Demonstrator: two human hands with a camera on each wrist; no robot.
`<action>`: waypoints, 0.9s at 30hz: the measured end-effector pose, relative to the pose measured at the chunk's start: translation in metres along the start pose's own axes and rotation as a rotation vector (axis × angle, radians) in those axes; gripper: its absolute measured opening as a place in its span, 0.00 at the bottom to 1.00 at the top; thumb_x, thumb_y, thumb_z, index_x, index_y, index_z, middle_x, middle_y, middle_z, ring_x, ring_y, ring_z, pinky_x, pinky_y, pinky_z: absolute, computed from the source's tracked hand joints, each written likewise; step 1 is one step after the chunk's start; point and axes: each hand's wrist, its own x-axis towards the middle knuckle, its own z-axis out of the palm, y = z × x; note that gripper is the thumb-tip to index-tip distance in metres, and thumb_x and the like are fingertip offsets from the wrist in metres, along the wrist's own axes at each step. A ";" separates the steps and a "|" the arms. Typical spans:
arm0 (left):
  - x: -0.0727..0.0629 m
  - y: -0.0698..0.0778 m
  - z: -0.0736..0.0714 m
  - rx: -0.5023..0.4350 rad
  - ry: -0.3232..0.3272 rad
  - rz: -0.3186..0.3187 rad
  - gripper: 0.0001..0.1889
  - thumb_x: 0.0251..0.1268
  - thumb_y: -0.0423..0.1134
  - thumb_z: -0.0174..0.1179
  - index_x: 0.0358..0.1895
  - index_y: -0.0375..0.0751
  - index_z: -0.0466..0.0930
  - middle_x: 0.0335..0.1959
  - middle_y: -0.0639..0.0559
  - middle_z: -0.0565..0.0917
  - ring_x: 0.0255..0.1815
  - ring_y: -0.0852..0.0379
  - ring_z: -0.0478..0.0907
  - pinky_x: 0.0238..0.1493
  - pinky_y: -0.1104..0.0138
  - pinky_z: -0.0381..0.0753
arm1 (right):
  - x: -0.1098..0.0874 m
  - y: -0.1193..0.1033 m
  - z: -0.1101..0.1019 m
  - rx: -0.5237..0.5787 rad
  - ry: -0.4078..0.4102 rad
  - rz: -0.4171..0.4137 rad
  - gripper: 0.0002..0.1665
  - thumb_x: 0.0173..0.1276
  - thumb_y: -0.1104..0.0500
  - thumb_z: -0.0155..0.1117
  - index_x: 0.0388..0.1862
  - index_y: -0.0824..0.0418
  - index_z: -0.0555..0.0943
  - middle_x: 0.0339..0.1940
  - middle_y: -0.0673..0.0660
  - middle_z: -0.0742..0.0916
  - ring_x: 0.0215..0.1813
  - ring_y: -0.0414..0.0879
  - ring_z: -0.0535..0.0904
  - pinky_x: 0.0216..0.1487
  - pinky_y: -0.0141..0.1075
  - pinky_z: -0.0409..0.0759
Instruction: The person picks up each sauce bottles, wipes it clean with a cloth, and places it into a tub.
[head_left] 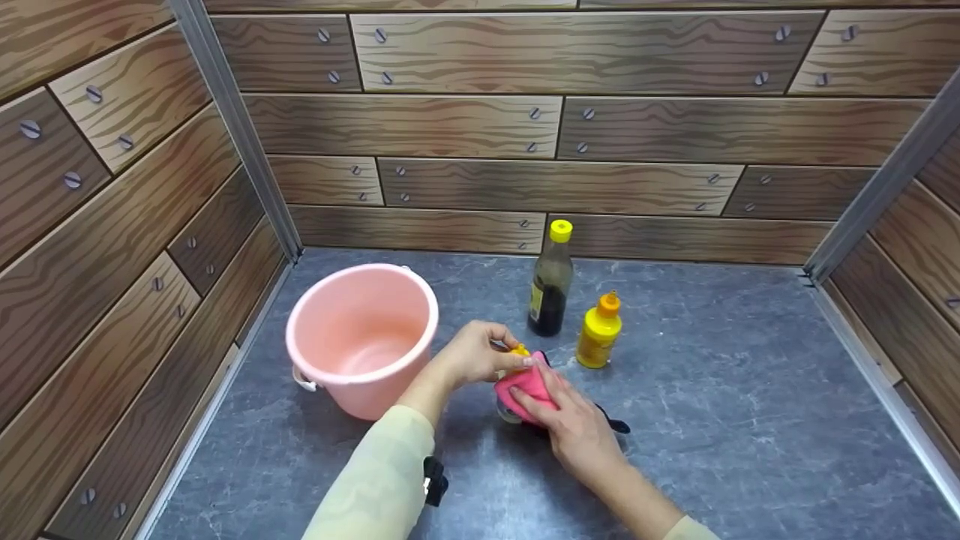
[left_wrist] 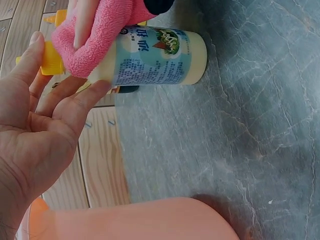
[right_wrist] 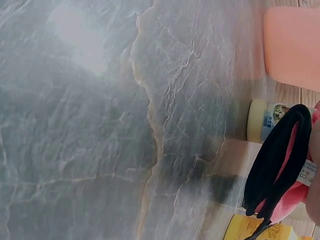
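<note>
A cream squeeze bottle with a blue label and yellow cap stands upright on the floor panel. My left hand pinches the bottle at its cap, the thumb on the cap in the left wrist view. With my right hand I hold a pink towelling cloth around the upper part of the bottle. The cloth's black edging hangs beside the bottle in the right wrist view. In the head view, hands and cloth cover most of the bottle.
A pink bucket stands left of my hands. Behind them is a dark sauce bottle with a yellow cap. A yellow bottle with an orange nozzle stands to its right. Wood-patterned walls enclose the grey surface.
</note>
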 end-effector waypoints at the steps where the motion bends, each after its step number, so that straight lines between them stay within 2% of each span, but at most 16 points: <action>1: 0.000 0.000 0.000 0.002 0.000 -0.001 0.09 0.64 0.38 0.78 0.38 0.39 0.88 0.37 0.50 0.88 0.34 0.59 0.82 0.37 0.61 0.89 | 0.000 -0.001 0.000 -0.003 -0.006 0.010 0.46 0.52 0.74 0.78 0.69 0.42 0.84 0.77 0.66 0.75 0.65 0.66 0.81 0.56 0.58 0.85; 7: -0.002 0.000 -0.001 0.010 -0.006 -0.012 0.08 0.65 0.39 0.78 0.38 0.40 0.88 0.38 0.49 0.88 0.36 0.58 0.83 0.39 0.59 0.90 | -0.004 -0.004 0.006 0.012 -0.015 0.064 0.48 0.51 0.76 0.78 0.68 0.40 0.85 0.79 0.64 0.74 0.64 0.65 0.82 0.49 0.57 0.88; 14: -0.003 0.002 -0.001 0.011 -0.008 -0.031 0.09 0.64 0.40 0.78 0.38 0.41 0.88 0.39 0.50 0.88 0.38 0.56 0.83 0.40 0.59 0.90 | -0.009 -0.005 0.011 0.051 -0.031 0.116 0.49 0.51 0.78 0.76 0.68 0.39 0.84 0.81 0.64 0.70 0.65 0.68 0.81 0.51 0.60 0.87; 21: -0.002 0.002 -0.001 0.010 -0.013 -0.020 0.08 0.64 0.40 0.78 0.38 0.42 0.88 0.37 0.52 0.88 0.37 0.58 0.83 0.36 0.61 0.89 | -0.014 -0.003 0.015 0.041 0.002 0.100 0.51 0.48 0.79 0.77 0.68 0.40 0.84 0.79 0.67 0.72 0.64 0.69 0.81 0.50 0.59 0.87; 27: -0.001 0.002 0.001 -0.041 -0.009 -0.017 0.09 0.63 0.37 0.79 0.36 0.38 0.87 0.34 0.50 0.88 0.35 0.57 0.84 0.39 0.58 0.90 | -0.018 0.000 0.019 0.060 0.027 0.083 0.50 0.50 0.79 0.76 0.68 0.40 0.85 0.78 0.69 0.73 0.63 0.69 0.82 0.52 0.60 0.87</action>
